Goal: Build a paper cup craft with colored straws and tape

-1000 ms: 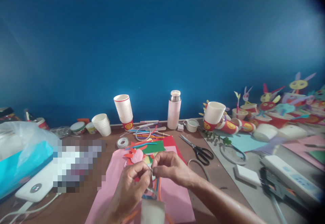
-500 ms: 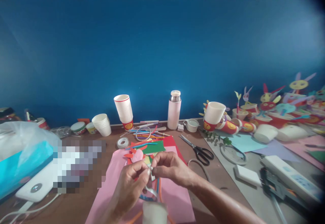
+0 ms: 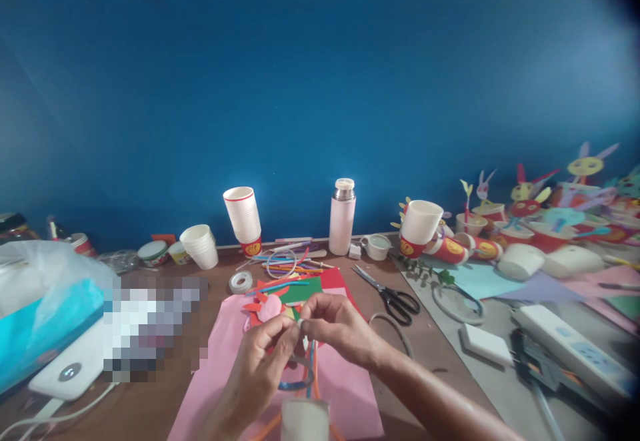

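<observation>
Evidently both hands are busy on one tiny thing: the left hand and the right hand meet over the pink sheet, each with thumb and forefinger closed in a pinch at a small white scrap. It is too small to tell what it is, which is probably why fingertips alone take it, one pair from each side. A bluish ring sits just below, towards six o'clock; whether the left hand's hidden fingers bear it, I cannot tell. Further down at six o'clock is a white cup, close to the body, perhaps for easy reach. The scissors lie between two and three o'clock on the bench, handles towards the right arm, likely handy for that side. A tape roll rests at ten o'clock, beside the sheet and seemingly out of the hands' way.
</observation>
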Tool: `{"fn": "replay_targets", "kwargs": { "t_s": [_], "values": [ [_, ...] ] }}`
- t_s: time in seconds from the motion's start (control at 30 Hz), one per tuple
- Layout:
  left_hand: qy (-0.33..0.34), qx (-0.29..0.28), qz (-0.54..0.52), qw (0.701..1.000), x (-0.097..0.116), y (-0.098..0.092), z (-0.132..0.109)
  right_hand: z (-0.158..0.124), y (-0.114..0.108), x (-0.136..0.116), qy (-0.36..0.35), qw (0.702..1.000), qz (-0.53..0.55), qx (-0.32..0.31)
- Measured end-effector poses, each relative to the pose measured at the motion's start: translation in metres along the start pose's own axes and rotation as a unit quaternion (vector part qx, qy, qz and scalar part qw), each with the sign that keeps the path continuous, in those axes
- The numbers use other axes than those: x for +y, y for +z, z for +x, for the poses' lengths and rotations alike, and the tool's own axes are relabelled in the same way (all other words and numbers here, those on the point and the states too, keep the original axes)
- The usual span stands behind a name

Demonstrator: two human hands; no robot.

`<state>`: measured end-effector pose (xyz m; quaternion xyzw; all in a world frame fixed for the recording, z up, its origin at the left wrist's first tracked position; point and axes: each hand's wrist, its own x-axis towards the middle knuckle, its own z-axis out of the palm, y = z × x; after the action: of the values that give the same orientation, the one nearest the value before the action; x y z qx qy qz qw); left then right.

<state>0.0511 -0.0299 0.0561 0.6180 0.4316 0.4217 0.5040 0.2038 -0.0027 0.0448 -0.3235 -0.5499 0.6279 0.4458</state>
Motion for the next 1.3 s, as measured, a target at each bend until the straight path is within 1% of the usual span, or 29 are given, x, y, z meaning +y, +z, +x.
{"fn": "replay_targets", "kwargs": {
  "t_s": [0.07, 0.1, 0.2, 0.23, 0.3, 0.4, 0.5, 0.63, 0.73, 0.87, 1.03, 1.2, 1.3],
  "values": [
    [-0.007, -0.023, -0.004, 1.000, 0.001, 0.001, 0.000, 0.000, 0.000, -0.002, 0.001, 1.000, 0.006, -0.005],
    [-0.011, -0.025, -0.006, 1.000, 0.001, 0.002, 0.000, 0.000, 0.001, -0.003, 0.002, 1.000, 0.010, -0.006],
    [-0.018, 0.007, -0.020, 1.000, 0.002, 0.004, 0.000, 0.000, -0.001, -0.007, 0.009, 1.000, 0.003, 0.010],
    [-0.024, 0.010, -0.029, 0.999, 0.002, 0.004, 0.000, 0.000, -0.002, -0.009, 0.007, 1.000, 0.001, 0.017],
    [-0.042, -0.004, -0.055, 0.998, 0.002, 0.002, 0.000, 0.001, -0.006, -0.013, -0.002, 1.000, 0.013, 0.024],
    [-0.061, -0.036, -0.081, 0.994, 0.002, -0.002, 0.001, 0.001, -0.012, -0.019, -0.015, 0.999, 0.046, 0.017],
    [-0.056, -0.054, -0.085, 0.993, 0.000, -0.003, 0.002, 0.001, -0.014, -0.023, -0.021, 0.998, 0.064, 0.012],
    [-0.030, -0.069, -0.107, 0.991, -0.004, 0.003, 0.002, 0.002, -0.013, -0.022, -0.024, 0.996, 0.083, 0.027],
    [-0.009, -0.062, -0.105, 0.992, -0.007, 0.009, 0.002, 0.003, -0.017, -0.018, -0.030, 0.995, 0.088, 0.047],
    [-0.022, -0.049, -0.115, 0.992, -0.010, 0.014, 0.002, 0.004, -0.022, -0.014, -0.043, 0.994, 0.085, 0.052],
    [0.011, -0.034, -0.090, 0.995, -0.010, 0.019, 0.003, 0.004, -0.020, -0.018, -0.040, 0.994, 0.084, 0.060],
    [-0.009, -0.018, -0.077, 0.997, -0.012, 0.023, 0.003, 0.005, -0.020, -0.021, -0.043, 0.995, 0.075, 0.050],
    [-0.028, -0.028, -0.055, 0.998, -0.012, 0.023, 0.000, 0.006, -0.022, -0.021, -0.038, 0.995, 0.077, 0.043]
  ]
}}
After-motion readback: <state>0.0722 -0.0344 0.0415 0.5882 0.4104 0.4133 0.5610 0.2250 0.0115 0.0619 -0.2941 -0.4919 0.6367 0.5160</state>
